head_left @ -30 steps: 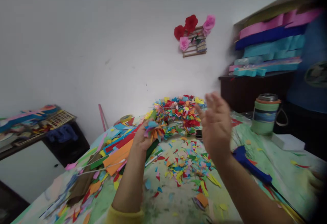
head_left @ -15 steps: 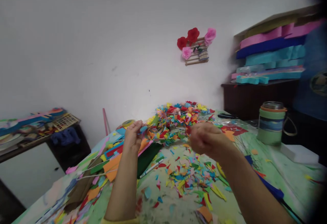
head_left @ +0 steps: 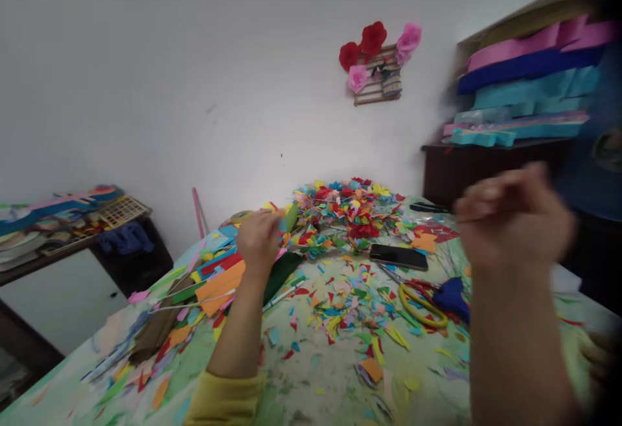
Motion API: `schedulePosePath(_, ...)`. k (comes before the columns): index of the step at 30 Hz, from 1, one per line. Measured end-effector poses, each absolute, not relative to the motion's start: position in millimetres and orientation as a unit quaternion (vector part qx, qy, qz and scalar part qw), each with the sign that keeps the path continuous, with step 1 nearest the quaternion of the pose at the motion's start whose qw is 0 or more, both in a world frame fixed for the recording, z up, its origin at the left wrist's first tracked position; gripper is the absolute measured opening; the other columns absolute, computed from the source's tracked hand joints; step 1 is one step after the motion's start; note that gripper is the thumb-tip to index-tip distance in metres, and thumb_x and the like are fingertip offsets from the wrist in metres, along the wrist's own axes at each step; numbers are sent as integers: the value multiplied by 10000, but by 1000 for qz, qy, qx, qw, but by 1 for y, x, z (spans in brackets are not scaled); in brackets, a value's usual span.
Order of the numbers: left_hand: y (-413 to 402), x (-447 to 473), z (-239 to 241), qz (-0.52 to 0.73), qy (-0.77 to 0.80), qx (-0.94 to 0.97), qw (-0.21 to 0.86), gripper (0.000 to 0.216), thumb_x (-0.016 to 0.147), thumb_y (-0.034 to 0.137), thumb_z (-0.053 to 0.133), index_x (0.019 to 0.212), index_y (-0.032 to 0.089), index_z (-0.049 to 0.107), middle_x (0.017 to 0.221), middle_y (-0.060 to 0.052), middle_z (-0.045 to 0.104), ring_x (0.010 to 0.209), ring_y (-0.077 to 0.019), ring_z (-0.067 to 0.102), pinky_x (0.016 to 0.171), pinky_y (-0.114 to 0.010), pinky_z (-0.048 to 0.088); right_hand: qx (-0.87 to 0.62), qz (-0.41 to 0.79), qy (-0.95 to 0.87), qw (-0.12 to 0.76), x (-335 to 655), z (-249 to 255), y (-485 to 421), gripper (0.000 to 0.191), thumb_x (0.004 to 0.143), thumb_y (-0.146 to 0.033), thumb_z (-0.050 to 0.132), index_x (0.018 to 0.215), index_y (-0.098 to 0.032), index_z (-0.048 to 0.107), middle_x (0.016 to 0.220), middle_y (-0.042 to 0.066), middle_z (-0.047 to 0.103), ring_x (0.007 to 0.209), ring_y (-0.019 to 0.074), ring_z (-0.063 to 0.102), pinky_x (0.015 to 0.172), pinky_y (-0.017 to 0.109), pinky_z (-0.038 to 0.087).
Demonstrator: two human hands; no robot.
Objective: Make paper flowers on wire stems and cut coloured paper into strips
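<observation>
My left hand [head_left: 258, 239] is raised over the left side of the table, its fingers pinched on a small blue piece of paper [head_left: 282, 224]. Behind those fingers lies a heap of colourful paper flowers [head_left: 347, 202] on thin stems. My right hand [head_left: 515, 222] is lifted high at the right, fingers curled closed and smeared by motion. Whatever it may hold cannot be made out. Below and left of it lie yellow-handled scissors [head_left: 422, 309], a dark blue piece [head_left: 453, 298] and a black phone [head_left: 398, 256].
Cut paper scraps [head_left: 350, 306] litter the middle of the green-stained table cover [head_left: 321, 374]. Coloured sheets [head_left: 223, 289] and a white pen [head_left: 284, 296] lie at the left. A dark cabinet [head_left: 447, 173] with stacked foam-like sheets [head_left: 534, 92] stands back right; paper roses [head_left: 374, 39] hang on the wall.
My right hand has swung up and to the right, away from my left hand, uncovering the phone and scissors. My left hand stays near the flowers. The view has shifted slightly.
</observation>
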State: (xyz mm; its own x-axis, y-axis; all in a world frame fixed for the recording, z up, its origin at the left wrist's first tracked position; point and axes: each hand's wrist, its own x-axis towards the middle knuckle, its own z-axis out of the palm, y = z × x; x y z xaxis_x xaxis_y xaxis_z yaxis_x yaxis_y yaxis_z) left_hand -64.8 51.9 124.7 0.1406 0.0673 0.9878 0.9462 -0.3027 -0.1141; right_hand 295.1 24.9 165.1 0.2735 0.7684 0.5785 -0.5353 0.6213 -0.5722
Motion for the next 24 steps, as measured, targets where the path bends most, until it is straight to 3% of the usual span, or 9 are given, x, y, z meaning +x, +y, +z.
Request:
schedulePosePath(2,48,-45,121,-475,-306,-655,501,145,805,126,643,883,237,692,833,-20,718,949,-180,626,853,-311,424,-162,480,-477,718,262,166,36,274,756,-468,669,650,-231,580,548,-37,563,466,83,471,420,235,313)
schedulePosePath(4,44,-29,116,-462,-244,-653,549,229,758,96,696,920,257,694,820,-7,711,946,-175,620,846,-306,417,-247,536,-586,554,228,161,43,437,760,-595,598,671,-168,624,592,23,626,487,105,543,440,234,371)
schedulePosePath(6,43,-20,111,-456,-228,-650,564,257,737,80,716,921,259,695,785,4,693,925,-173,618,834,-302,413,-277,528,-667,446,201,153,44,504,782,-620,548,678,-135,634,582,40,632,481,97,550,458,220,390)
schedulePosePath(9,45,-17,103,-444,-227,-656,567,252,735,92,723,930,250,699,753,5,669,908,-175,620,833,-304,408,-255,508,-742,356,176,141,37,397,809,-512,564,675,-141,601,568,23,628,479,88,550,455,197,382)
schedulePosePath(13,49,-20,99,-453,-234,-663,547,274,777,141,694,1008,289,692,738,10,649,887,-173,627,807,-302,410,-271,486,-767,318,162,132,32,248,812,-320,576,627,-162,527,509,-9,594,455,84,537,435,181,370)
schedulePosePath(21,50,-18,95,-444,-244,-668,545,292,754,123,713,974,314,705,737,0,670,908,-179,615,811,-304,393,-268,462,-778,332,153,115,47,176,804,-193,524,633,-165,555,513,-21,579,455,96,537,457,196,396)
schedulePosePath(24,53,-11,95,-472,-281,-665,506,236,770,139,694,941,301,713,806,-21,679,960,-194,602,854,-325,401,-302,370,-800,365,153,113,50,191,802,-171,515,617,-168,563,539,-11,591,504,107,555,513,209,389)
